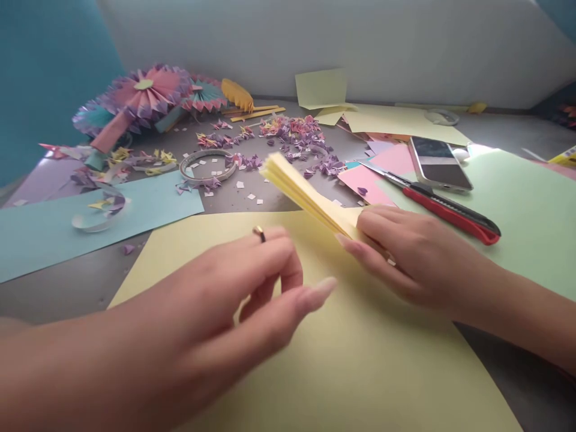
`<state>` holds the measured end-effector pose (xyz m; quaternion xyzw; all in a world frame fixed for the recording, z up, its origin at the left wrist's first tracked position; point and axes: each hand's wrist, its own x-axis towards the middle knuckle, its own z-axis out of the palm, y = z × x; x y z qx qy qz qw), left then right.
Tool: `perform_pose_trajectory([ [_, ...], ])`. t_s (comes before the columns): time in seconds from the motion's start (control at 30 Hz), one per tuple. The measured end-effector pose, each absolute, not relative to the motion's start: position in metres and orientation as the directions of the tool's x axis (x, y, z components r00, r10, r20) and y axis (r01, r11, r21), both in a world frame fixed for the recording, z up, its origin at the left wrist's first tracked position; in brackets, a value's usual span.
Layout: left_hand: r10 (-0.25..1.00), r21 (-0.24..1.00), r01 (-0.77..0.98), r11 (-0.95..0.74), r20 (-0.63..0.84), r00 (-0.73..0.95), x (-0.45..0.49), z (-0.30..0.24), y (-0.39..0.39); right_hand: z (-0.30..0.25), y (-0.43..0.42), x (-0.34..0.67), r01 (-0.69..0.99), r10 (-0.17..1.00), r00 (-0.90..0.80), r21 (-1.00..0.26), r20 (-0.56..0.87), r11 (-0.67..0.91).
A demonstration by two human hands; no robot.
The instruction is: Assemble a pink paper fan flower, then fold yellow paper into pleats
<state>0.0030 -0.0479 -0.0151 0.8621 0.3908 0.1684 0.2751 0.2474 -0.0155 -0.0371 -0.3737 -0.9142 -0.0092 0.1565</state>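
My right hand (pixel 405 252) pinches a narrow pleated strip of yellow paper (pixel 310 198) between thumb and fingers. The strip's layered folds point up and to the left, above a large pale yellow sheet (pixel 342 366). Nearer to me, my left hand (pixel 265 282) hovers over the same sheet with a dark and gold ring on one finger. Its thumb stretches out apart from the curled fingers, and nothing shows between them. The pleated strip does not touch this hand.
A red and black box cutter (pixel 450 210) lies beside a phone (pixel 438 163) on coloured sheets at right. Tape rolls (pixel 207 168) and scattered paper snippets (pixel 297 138) cover the middle. Folded paper fans (pixel 146 96) stand back left; a blue sheet (pixel 157 204) lies in front.
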Motion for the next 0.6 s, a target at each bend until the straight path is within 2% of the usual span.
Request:
perform_pose_trajectory([
  [0.07,0.75,0.753,0.578,-0.315,-0.176,0.638,0.008,-0.015,-0.044,-0.036,-0.022,0.241,0.673,0.664,-0.655,-0.121,0.36,0.73],
  [0.2,0.614,0.838,0.544,0.03,-0.445,0.652,0.02,-0.021,-0.038,-0.037,-0.036,0.227,0.569,0.546,-0.736,-0.071,0.4,0.819],
  [0.3,0.613,0.852,0.513,0.101,-0.46,0.642,0.02,-0.024,-0.034,-0.039,-0.039,0.222,0.524,0.499,-0.777,-0.046,0.384,0.85],
  [0.33,0.653,0.853,0.516,0.084,-0.438,0.618,0.018,-0.023,-0.031,-0.039,-0.039,0.222,0.526,0.5,-0.779,-0.04,0.379,0.85],
  [0.4,0.787,0.806,0.588,-0.06,-0.324,0.525,0.013,-0.019,-0.023,-0.039,-0.038,0.224,0.536,0.498,-0.77,-0.018,0.399,0.844],
  [0.43,0.851,0.724,0.666,-0.177,-0.227,0.473,0.01,-0.016,-0.017,-0.037,-0.039,0.226,0.539,0.486,-0.765,0.007,0.422,0.842],
  [0.5,0.899,0.372,0.833,-0.41,0.011,0.438,0.006,-0.01,-0.006,-0.034,-0.043,0.229,0.5,0.411,-0.787,0.084,0.46,0.862],
  [0.53,0.888,0.12,0.88,-0.46,0.09,0.452,0.005,-0.008,-0.003,-0.032,-0.046,0.23,0.475,0.383,-0.804,0.105,0.455,0.874],
  [0.57,0.872,-0.112,0.886,-0.451,0.159,0.464,0.005,-0.007,-0.001,-0.03,-0.05,0.231,0.475,0.403,-0.813,0.079,0.419,0.876],
  [0.6,0.861,-0.263,0.87,-0.417,0.192,0.471,0.005,-0.007,-0.002,-0.028,-0.054,0.231,0.505,0.466,-0.809,0.018,0.358,0.863],
])
